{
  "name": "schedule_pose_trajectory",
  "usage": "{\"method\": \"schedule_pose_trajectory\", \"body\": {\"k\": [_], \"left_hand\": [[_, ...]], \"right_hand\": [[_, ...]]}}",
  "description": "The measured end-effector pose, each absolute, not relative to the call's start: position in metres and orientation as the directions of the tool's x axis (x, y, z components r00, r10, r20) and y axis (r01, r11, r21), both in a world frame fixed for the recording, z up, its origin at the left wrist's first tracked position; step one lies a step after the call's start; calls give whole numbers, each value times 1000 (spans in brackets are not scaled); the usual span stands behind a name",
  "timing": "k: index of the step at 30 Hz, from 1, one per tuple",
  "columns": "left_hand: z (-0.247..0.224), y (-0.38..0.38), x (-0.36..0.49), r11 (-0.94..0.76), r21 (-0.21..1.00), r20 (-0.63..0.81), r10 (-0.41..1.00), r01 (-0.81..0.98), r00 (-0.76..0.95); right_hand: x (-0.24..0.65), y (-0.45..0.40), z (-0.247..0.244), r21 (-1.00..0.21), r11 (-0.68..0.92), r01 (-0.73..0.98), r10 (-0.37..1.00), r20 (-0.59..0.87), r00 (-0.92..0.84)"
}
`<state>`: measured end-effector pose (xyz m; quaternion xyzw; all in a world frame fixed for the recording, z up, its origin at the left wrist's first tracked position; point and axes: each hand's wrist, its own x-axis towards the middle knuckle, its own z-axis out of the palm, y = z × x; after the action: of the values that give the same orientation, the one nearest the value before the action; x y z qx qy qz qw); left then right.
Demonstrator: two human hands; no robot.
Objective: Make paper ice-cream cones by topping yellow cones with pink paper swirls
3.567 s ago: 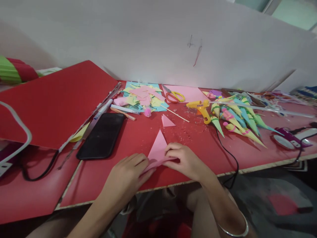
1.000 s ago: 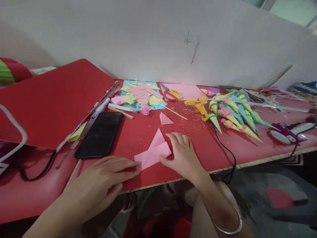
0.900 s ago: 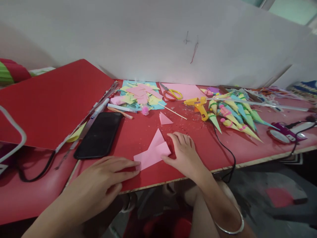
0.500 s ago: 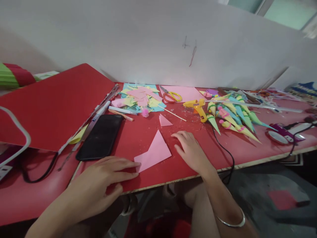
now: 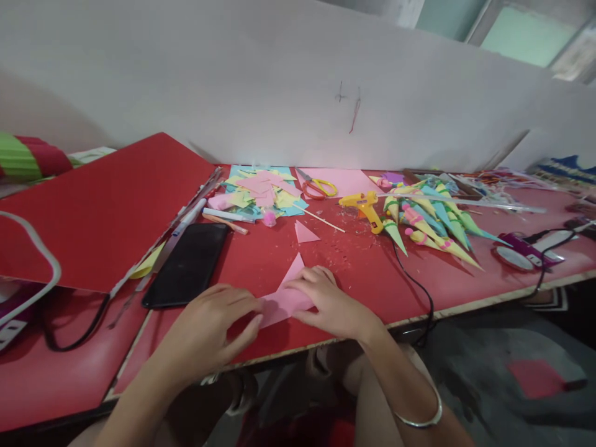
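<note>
A folded piece of pink paper (image 5: pixel 282 304) lies near the front edge of the red table, its pointed flap standing out toward the back. At its left end, my left hand (image 5: pixel 212 326) grips the paper between thumb and fingers. My right hand (image 5: pixel 328 304) is closed over the right part, thumb below and fingers above, and hides that corner. Just behind lies a small folded pink paper triangle (image 5: pixel 306 233), touched by neither hand.
A black phone (image 5: pixel 186 264) lies left of the paper. Farther back are paper scraps (image 5: pixel 263 189), scissors (image 5: pixel 319 185) and a thin stick (image 5: pixel 321 218). To the right, a yellow glue gun (image 5: pixel 365 208) with a black cord sits beside several decorated paper cones (image 5: pixel 433 217).
My right hand has moved left from the bare table onto the pink paper and taken hold of it. My left hand stays at the left end, its thumb now at the paper.
</note>
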<state>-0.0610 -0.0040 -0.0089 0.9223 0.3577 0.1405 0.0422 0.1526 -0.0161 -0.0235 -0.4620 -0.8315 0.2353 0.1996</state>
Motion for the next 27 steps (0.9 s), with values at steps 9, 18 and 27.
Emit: {"method": "schedule_pose_trajectory", "body": {"k": [9,18,27], "left_hand": [[0,-3,-40,-647,463,405,762,605,505],[-9,10,-18,-627,528,419,779,573,467],[-12,6,-9,-586,327,422,793,742,440]], "right_hand": [[156,-14,-28,-582,427,692,891,139,-433],[161,-12,-19,-427,523,738,833,441,-336],[155,-16,-14,-826,510,239,860,487,-152]]}}
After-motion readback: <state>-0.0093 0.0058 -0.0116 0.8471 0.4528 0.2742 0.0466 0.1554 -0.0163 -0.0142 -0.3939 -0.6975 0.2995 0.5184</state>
